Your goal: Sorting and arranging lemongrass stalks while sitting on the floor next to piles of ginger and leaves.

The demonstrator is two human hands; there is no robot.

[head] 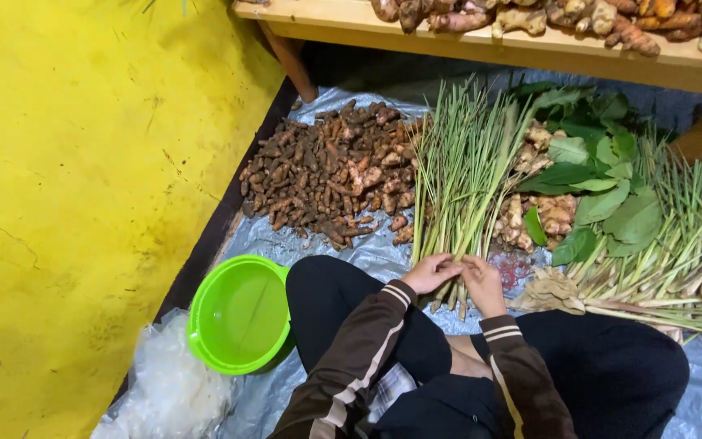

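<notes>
Lemongrass stalks (462, 175) lie in a bundle on the grey plastic sheet (351, 252) in front of my knees, root ends near me and green tips fanning toward the far wooden shelf (481, 41). My left hand (432, 272) curls around the near end of the bundle from the left, fingers closed over the pale stalk bases. My right hand (483, 284) meets it from the right, fingers bent and pinching the same stalks, so both hands touch the bundle and nearly touch each other. A few cut root ends poke out below my hands.

To the left of the bundle sits a heap of small brown rhizomes (327, 171). Just right of it lie pale ginger-like roots (534, 215), partly under broad green leaves (599, 187). Further right is a second spread of lemongrass (684, 244), with a crumpled tan rag (550, 291) at its near end. A bright green plastic basin (240, 315) stands near my left knee, and a wad of clear plastic bags (168, 390) lies just left of it against the yellow floor (83, 179). More knobbly roots (530, 16) rest on the shelf.
</notes>
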